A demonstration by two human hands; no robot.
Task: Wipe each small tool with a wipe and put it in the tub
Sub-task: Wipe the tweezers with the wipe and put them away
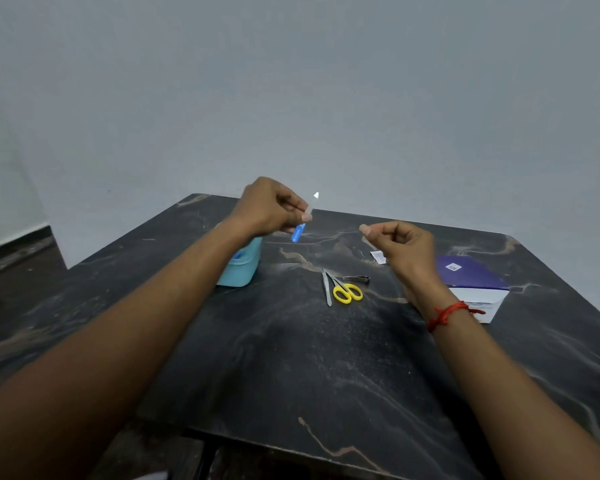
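The left hand (267,207) has its fingers curled around a small blue-handled tool (298,233), pinching it near the middle. The blue end points down and a pale, pointed end sticks up past the fingertips, all raised above the table (291,358). The right hand (400,247) hangs in the air just to the right, apart from the tool. Its fingers are clenched with the thumb tip against the forefinger, and no wipe shows in them. Behind that hand lies a small white sachet (378,257), possibly a wipe packet. Below the left wrist sits the light blue tub (243,271), partly hidden by the forearm. A bit of blue shows inside it, too covered to name. Between the hands, 3 tools lie close together on the table: yellow scissors (347,292), a slim metal file (326,289) beside them, and a nail clipper (357,279) just behind. A purple box (468,271) rests at the right edge. Judging from this, the task is early or near midway: 1 tool is in hand and not yet in the tub, and 3 more wait to be wiped.
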